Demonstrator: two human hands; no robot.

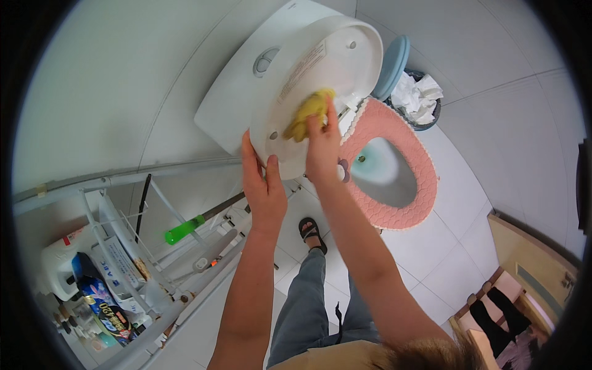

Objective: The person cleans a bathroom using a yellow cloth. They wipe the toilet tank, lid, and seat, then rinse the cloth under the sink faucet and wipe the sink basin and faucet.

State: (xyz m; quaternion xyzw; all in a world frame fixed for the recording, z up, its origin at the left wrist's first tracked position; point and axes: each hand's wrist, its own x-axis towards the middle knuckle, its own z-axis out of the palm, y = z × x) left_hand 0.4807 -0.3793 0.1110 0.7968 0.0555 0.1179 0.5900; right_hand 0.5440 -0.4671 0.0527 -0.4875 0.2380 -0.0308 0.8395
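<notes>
My left hand (264, 185) grips the lower edge of the raised white toilet lid (360, 69), thumb on its inner face and fingers behind. Pressed to that inner face is a yellow cloth (311, 113), bunched and slightly blurred, held in my right hand (323, 143). The lid bears a printed label. Behind it stands the white cistern (226, 101) with a round flush button (267, 61). To the right of the lid, a pink padded seat cover (423, 185) lies on the toilet seat around the open bowl, which has bluish-green water.
A bin (430, 122) with crumpled white paper stands beside the toilet, a blue lid (393, 64) next to it. At left, a metal rack (162, 319) holds bottles, packets and a green-handled tool (185, 230). A wooden door or panel (527, 249) is at lower right.
</notes>
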